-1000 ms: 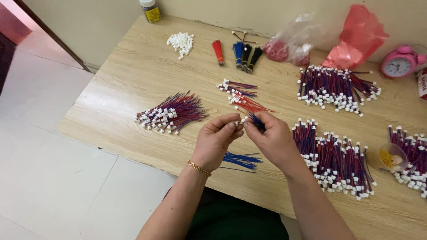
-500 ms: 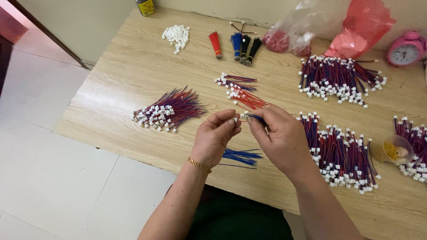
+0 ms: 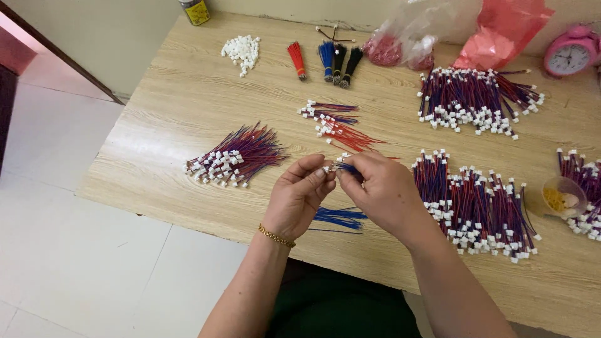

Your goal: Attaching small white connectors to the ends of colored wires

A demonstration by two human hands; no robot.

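Over the near edge of the wooden desk (image 3: 188, 81), the two hands meet fingertip to fingertip. The left hand (image 3: 299, 197) is closed in a pinch on a small white connector (image 3: 326, 169), thumb and forefinger pressed together around it. The right hand (image 3: 382, 191) is likewise closed, pinching a short blue wire (image 3: 348, 168) whose end sits right at the connector; whether the wire is already seated in it cannot be told. A thin gold bracelet (image 3: 277, 236) circles the left wrist.

Just below the hands, a small bunch of loose blue wires (image 3: 341, 218) lies flat on the desk. To the left sits a fanned bundle of red and blue wires with white connectors (image 3: 231, 158). Beyond the hands are a few smaller finished pieces (image 3: 335, 122), some red, some blue. To the right of the right hand a large heap of finished wires (image 3: 482, 203) spreads out, with another heap (image 3: 476, 100) farther back and a third at the right edge (image 3: 582, 172), beside a small clear cup (image 3: 563, 195) of yellow bits.

Along the far side lie a pile of loose white connectors (image 3: 241, 50), a red wire bunch (image 3: 297, 59), blue and black bunches (image 3: 338, 59), a clear plastic bag (image 3: 413, 31), a red plastic bag (image 3: 501, 31) and a pink alarm clock (image 3: 573, 50).
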